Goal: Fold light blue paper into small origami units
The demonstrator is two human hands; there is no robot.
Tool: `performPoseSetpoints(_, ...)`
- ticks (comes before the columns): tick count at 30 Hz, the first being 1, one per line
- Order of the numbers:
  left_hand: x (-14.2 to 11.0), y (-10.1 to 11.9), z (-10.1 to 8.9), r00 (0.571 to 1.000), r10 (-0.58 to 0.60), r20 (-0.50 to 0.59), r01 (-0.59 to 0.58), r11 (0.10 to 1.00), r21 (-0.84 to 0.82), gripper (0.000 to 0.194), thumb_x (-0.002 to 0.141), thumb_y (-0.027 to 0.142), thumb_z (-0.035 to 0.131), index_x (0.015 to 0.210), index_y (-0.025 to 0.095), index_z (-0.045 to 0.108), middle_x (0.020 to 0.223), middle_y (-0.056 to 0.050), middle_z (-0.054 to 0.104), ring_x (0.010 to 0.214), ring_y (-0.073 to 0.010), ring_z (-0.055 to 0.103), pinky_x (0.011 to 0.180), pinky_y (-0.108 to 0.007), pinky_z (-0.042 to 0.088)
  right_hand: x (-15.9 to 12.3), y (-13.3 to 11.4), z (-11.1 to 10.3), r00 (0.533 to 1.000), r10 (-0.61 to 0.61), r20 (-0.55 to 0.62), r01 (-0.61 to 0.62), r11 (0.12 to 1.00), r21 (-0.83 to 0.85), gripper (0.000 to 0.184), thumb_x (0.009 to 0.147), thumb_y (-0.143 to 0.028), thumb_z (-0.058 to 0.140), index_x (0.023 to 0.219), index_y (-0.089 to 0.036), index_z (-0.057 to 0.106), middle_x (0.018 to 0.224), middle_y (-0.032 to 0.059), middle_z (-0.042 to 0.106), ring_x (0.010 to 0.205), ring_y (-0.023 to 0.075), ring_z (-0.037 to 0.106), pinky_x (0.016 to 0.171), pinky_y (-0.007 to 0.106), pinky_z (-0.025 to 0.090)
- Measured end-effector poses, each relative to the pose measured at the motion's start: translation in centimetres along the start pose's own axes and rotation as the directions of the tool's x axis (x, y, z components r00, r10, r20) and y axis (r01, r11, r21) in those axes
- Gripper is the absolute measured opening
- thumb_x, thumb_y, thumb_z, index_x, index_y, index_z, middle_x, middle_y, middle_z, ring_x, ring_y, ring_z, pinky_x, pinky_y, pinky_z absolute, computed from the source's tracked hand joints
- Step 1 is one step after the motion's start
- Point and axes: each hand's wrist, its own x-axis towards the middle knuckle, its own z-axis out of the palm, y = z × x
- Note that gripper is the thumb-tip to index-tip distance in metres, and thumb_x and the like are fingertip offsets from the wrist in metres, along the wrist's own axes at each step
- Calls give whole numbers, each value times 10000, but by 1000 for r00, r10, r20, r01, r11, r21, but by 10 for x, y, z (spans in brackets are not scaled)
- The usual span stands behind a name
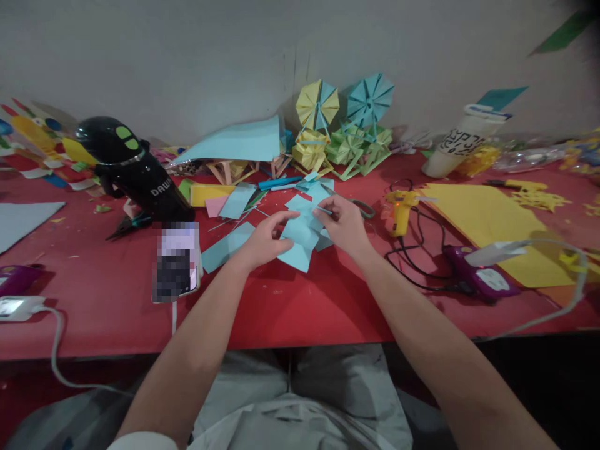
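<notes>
Several light-blue paper pieces (300,237) lie overlapping on the red table between my two hands. My left hand (265,242) is at their left side, thumb and index finger apart in a curve, the fingertips at the edge of the paper. On the far right side of the same pieces, my right hand (345,224) has its thumb and fingers pinched together. A thin, small thing shows at those fingertips, too small to name. A light-blue paper strip (227,247) rests left of my left hand.
Folded paper models (319,147) stand at the back by the wall. To the left are a black bottle (145,175) and a phone (180,259). At right lie a yellow glue gun (400,212), a purple power box (487,275), cables and yellow sheets (497,225). A paper cup (462,140) stands behind.
</notes>
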Motion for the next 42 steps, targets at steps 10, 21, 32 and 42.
performPoseSetpoints(10, 5, -9, 1, 999, 7, -53, -3, 997, 74, 437, 677, 91, 577, 1100, 164, 655, 1010, -67, 682, 855, -168, 625, 762, -310, 499, -1, -2, -2, 988, -130, -81, 115, 980, -165, 185, 772, -355, 668, 685, -208, 595, 741, 26, 582, 666, 154, 494, 670, 325, 438)
performPoseSetpoints(21, 4, -7, 0, 997, 81, -21, -74, 974, 213, 348, 727, 51, 569, 1037, 187, 647, 1080, -56, 661, 951, -165, 606, 873, -327, 475, -3, -9, 0, 996, -32, 78, 33, 999, -13, 240, 783, -395, 664, 732, -194, 542, 594, -49, 413, 554, 96, 344, 543, 268, 302)
performPoseSetpoints(32, 9, -19, 3, 988, -59, -146, 51, 997, -59, 341, 802, 197, 610, 1137, 186, 547, 828, -23, 638, 714, -137, 586, 700, -276, 445, -6, -17, 2, 970, -138, 198, 136, 990, 21, 203, 781, -326, 661, 725, -191, 521, 650, -38, 468, 602, 103, 372, 589, 262, 335)
performPoseSetpoints(42, 10, -11, 3, 971, -208, -118, 161, 933, -321, 185, 802, 322, 627, 779, 149, 689, 686, -20, 647, 640, -135, 585, 692, -290, 486, -10, -7, 10, 945, -254, 204, 280, 954, -107, 136, 853, -326, 587, 803, -200, 592, 820, 44, 635, 766, 181, 551, 726, 324, 450)
